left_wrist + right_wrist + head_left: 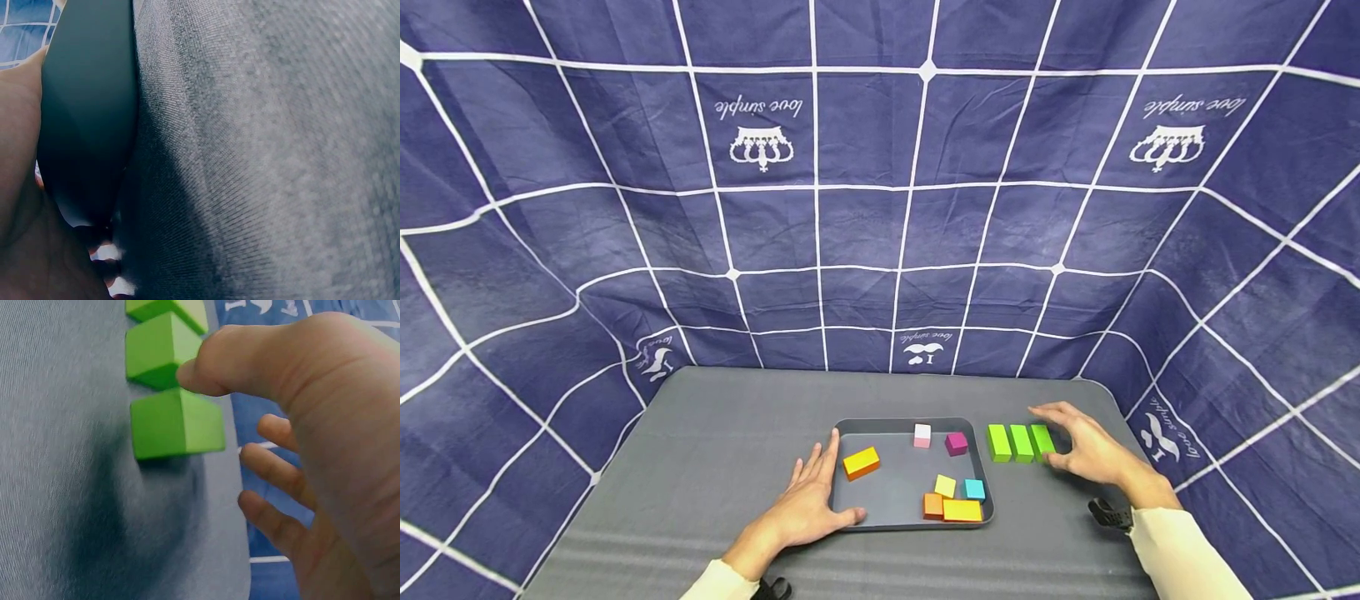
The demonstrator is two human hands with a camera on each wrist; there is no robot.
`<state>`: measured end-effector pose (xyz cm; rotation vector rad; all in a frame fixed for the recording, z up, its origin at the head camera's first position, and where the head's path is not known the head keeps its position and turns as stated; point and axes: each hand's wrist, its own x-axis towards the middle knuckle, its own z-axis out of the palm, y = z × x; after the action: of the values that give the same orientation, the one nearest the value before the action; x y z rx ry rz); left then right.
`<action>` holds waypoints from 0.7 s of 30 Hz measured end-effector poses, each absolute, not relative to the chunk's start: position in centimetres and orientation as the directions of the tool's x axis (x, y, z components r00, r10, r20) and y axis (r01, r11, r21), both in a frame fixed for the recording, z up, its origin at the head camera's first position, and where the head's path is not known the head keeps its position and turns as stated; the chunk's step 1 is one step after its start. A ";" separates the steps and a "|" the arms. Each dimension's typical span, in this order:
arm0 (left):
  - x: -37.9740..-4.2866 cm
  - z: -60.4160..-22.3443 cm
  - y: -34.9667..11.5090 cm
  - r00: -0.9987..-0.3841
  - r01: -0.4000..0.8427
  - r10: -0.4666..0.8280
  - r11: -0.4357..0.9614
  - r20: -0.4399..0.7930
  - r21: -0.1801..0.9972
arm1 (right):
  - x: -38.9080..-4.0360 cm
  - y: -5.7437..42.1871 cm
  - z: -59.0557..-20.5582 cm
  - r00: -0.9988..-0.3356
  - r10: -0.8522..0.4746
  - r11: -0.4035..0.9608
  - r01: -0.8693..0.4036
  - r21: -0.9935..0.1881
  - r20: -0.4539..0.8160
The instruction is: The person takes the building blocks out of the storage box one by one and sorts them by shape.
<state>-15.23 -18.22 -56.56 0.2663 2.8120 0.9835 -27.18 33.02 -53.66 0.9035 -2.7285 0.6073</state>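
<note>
My left hand (808, 504) rests against the left side of a grey tray (910, 527), its fingers straight and spread along the rim and its thumb at the front left corner. In the left wrist view, the palm (22, 162) lies against the tray's dark outer wall (90, 112). To the right of the tray, three green blocks stand in a row. Over the rightmost green block (1042, 442) hovers my right hand (1090, 450), thumb and fingers parted on either side. In the right wrist view, the thumb overlaps the nearest green blocks (159, 428); nothing is gripped.
Inside the tray lie an orange-yellow block (861, 463), a pink-white block (922, 436), a magenta block (957, 443), a pale yellow block (945, 486), a blue block (973, 489), an orange block (932, 506) and a yellow block (962, 511). A blue gridded cloth (865, 225) surrounds the grey table (715, 442).
</note>
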 end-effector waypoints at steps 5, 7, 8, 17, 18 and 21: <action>-15.3 -56.4 -18.2 -0.973 0.122 0.217 0.768 -0.077 0.628 | -27.0 31.8 -52.8 -0.765 -0.534 0.711 -0.637 -0.297 0.361; -15.3 -56.3 -18.2 -0.973 0.120 0.216 0.770 -0.079 0.627 | -26.9 31.2 -52.5 -0.754 -0.542 0.704 -0.649 -0.289 0.371; -15.3 -56.3 -18.2 -0.974 0.121 0.215 0.768 -0.076 0.629 | -26.9 30.9 -52.3 -0.749 -0.546 0.701 -0.654 -0.286 0.375; -15.2 -56.3 -18.1 -0.975 0.121 0.212 0.767 -0.072 0.630 | -26.6 28.5 -51.0 -0.728 -0.591 0.668 -0.683 -0.294 0.347; -15.2 -56.4 -18.1 -0.974 0.120 0.212 0.767 -0.073 0.630 | -26.5 28.2 -50.9 -0.730 -0.594 0.667 -0.682 -0.301 0.337; -15.1 -56.4 -18.1 -0.974 0.121 0.216 0.763 -0.075 0.635 | -26.3 27.6 -50.6 -0.733 -0.602 0.668 -0.679 -0.304 0.315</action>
<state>-15.14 -18.13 -56.44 0.2702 2.8139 0.9987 -26.27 27.57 -50.57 1.0464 -2.6940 0.6044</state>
